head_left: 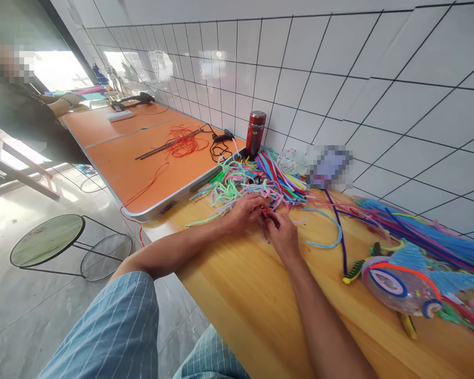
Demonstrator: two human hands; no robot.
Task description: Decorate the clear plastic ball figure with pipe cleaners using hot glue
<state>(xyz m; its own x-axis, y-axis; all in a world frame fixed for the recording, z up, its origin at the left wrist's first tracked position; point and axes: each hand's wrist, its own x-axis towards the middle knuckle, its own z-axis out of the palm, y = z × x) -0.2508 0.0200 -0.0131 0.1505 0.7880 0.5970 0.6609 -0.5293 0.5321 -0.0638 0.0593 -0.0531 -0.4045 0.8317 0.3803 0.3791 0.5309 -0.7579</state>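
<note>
My left hand (246,213) and my right hand (283,234) meet just above the wooden table, fingers closed in pinches. A small red-orange piece (265,212) shows between the fingertips; its kind is too small to make out. Just behind my hands lies a loose heap of pastel pipe cleaners (231,184). A bundle of straight, many-coloured pipe cleaners (280,176) sits beyond it. Right of my right hand, a curved blue pipe cleaner (335,239) rests on the wood. A clear fish-like figure (403,287), trimmed with blue and orange pipe cleaners, stands farther right.
Green-and-yellow-handled pliers (353,271) lie beside the figure. A red flask (256,134) and a blurred phone-like object (329,167) stand near the tiled wall. The orange table (122,163) holds red string (185,142) and a glue gun (223,136). A stool (49,239) is at left; another person sits beyond.
</note>
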